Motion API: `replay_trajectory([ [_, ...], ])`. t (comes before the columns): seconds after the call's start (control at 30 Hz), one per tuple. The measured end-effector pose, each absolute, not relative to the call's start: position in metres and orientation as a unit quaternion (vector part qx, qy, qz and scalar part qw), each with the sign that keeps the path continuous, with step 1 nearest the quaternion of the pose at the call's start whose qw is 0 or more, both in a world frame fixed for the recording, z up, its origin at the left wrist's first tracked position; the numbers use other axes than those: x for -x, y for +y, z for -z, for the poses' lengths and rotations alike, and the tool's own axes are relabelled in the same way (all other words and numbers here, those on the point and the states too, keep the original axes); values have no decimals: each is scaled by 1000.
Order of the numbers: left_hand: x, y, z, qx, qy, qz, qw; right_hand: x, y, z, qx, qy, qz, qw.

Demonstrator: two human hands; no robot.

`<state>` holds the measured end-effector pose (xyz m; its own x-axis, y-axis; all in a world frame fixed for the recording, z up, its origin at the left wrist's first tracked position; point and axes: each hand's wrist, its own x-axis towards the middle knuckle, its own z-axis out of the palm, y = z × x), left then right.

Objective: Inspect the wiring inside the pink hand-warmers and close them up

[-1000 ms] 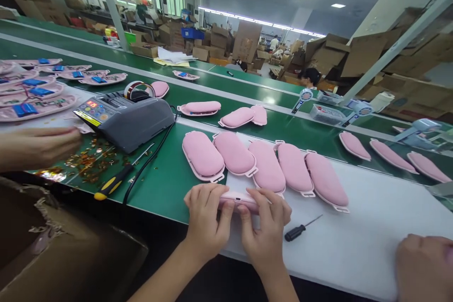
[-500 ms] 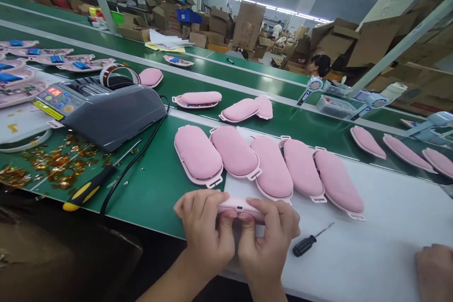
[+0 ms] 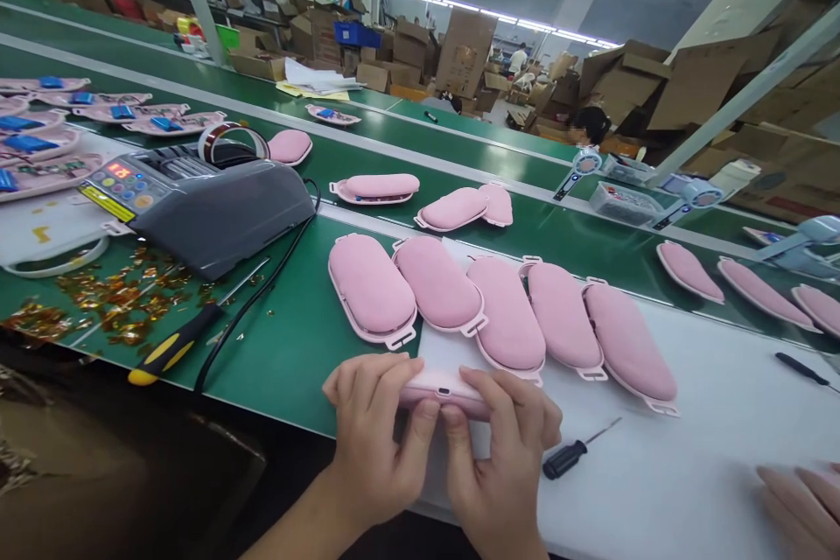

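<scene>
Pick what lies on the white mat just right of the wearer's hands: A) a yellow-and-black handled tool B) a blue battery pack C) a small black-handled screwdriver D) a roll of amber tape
C: the small black-handled screwdriver lies on the white mat just right of the right hand, which with the left hand grips a pink oval plastic case.

The tape dispenser (image 3: pixel 210 206) shows red digits on its small display, seemingly "18"; nothing else reads clearly.
</scene>
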<state>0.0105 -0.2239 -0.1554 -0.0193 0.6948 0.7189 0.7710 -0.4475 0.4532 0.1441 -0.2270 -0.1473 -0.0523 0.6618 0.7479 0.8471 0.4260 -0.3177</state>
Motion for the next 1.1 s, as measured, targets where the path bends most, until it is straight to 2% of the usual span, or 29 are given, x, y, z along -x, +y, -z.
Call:
replay_trajectory([
  [0.23,-5,-227,150,715,-512,475,21,-161,-232,146,508,-759,68,401],
  [0.33,-2,-224,148,732,-504,458,34,-159,-229,151,501,-748,87,427],
  [0.47,0,-219,159,734,-488,461,104,-140,-225,165,524,-672,136,506],
  [0.6,3,-220,159,736,-486,458,113,-129,-231,156,561,-648,56,512],
  [0.7,-4,-207,124,746,-456,476,91,-149,-230,124,553,-693,20,462],
  [0.8,-29,-154,59,775,-335,527,102,-190,-196,74,533,-724,33,436],
  [0.83,-39,-127,36,802,-289,512,106,-206,-175,56,574,-685,-1,448],
  [0.87,-51,-98,15,827,-308,464,75,-221,-150,39,645,-616,-61,449],
  [0.93,-70,-37,-13,801,-490,341,-37,-248,-94,13,696,-560,-92,440],
  [0.97,-77,-10,-18,786,-528,314,-63,-259,-66,5,716,-536,-114,432],
  [1.1,-81,56,18,731,-636,201,-144,-287,9,0,765,-445,-218,412],
])
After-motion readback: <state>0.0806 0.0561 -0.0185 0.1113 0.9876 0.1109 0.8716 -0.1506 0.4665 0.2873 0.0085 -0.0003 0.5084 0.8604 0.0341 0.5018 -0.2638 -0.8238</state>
